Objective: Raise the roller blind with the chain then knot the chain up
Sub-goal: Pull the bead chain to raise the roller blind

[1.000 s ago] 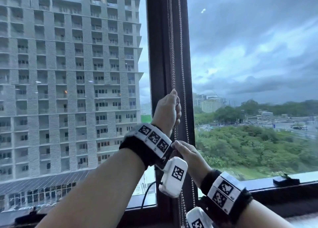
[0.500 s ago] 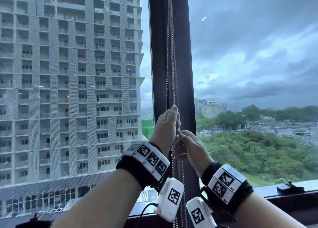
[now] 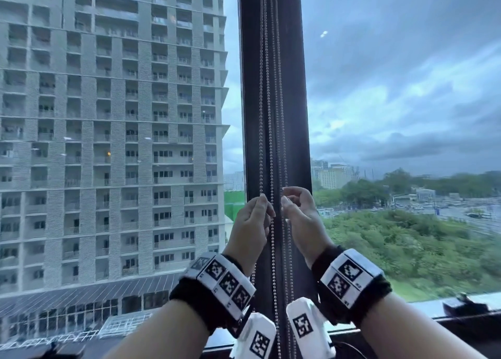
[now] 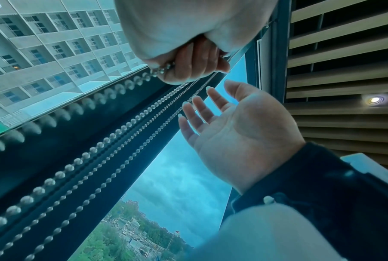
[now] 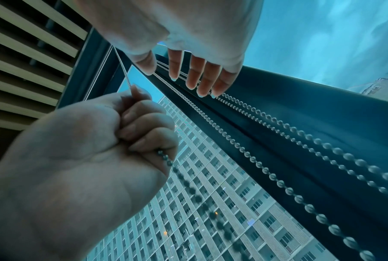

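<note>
Several strands of silver bead chain (image 3: 271, 115) hang down the dark window mullion. My left hand (image 3: 253, 220) grips one strand in a closed fist, seen clearly in the right wrist view (image 5: 121, 134) and the left wrist view (image 4: 188, 58), and the chain (image 4: 112, 136) runs down from it. My right hand (image 3: 296, 212) is level with the left, just to its right. Its fingers (image 5: 195, 74) are straight and loose against the other strands (image 5: 255, 166), with the palm (image 4: 240, 127) open and nothing held. The blind fabric does not show in the head view.
The dark mullion (image 3: 295, 115) stands between two large glass panes. A window sill (image 3: 423, 308) runs below, with a small dark object (image 3: 463, 306) on it at the right. Overhead is a slatted ceiling with a downlight (image 4: 375, 100).
My right hand has come up from below the left hand to beside it, and its fingers have loosened off the chain. The left hand still grips its strand.
</note>
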